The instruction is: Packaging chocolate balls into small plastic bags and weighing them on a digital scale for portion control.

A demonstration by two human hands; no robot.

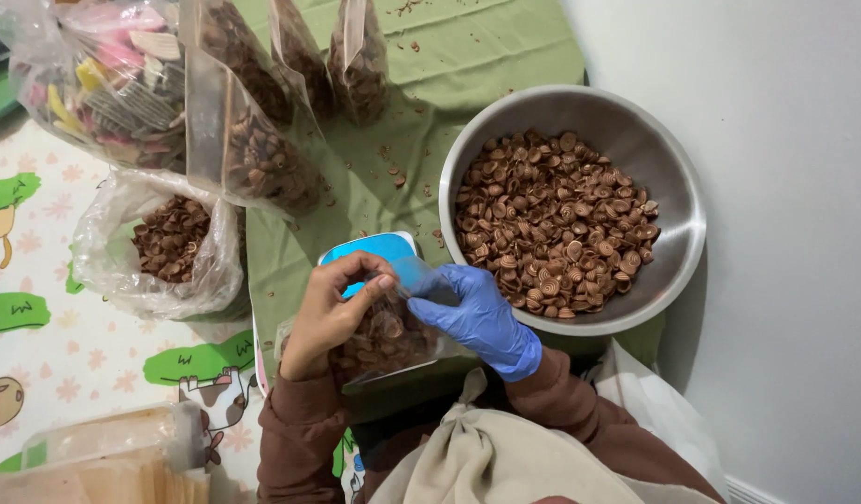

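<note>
Two hands work over one small clear plastic pouch [384,338] part-filled with brown shell-shaped snack pieces, which sits low in the middle of the view, just in front of the person's chest and on top of a white weighing scale with a blue top [379,250]. The bare left hand [332,313] pinches the pouch's upper edge between thumb and curled fingers, closed narrow on the plastic. The right hand [477,317], in a blue glove, grips the same top edge from the other side, fingers folded around it. Just right of the hands stands one round stainless-steel bowl [678,219], its bottom covered with a heap of the same brown ridged shells. Three sealed clear pouches of brown shells [304,56] lean at the top on the green cloth [468,56], and a fourth, larger sealed pouch [262,159] lies below them. To the left, one loose open clear plastic bag [160,247] holds a further pile of the shells. At the top left, one big clear bag [99,79] holds mixed pink, yellow and grey pieces. Crumbs are scattered over the green cloth. In the lower left corner lies one clear packet of pale flat sheets [104,457], on a patterned play mat with animal drawings [48,345].
</note>
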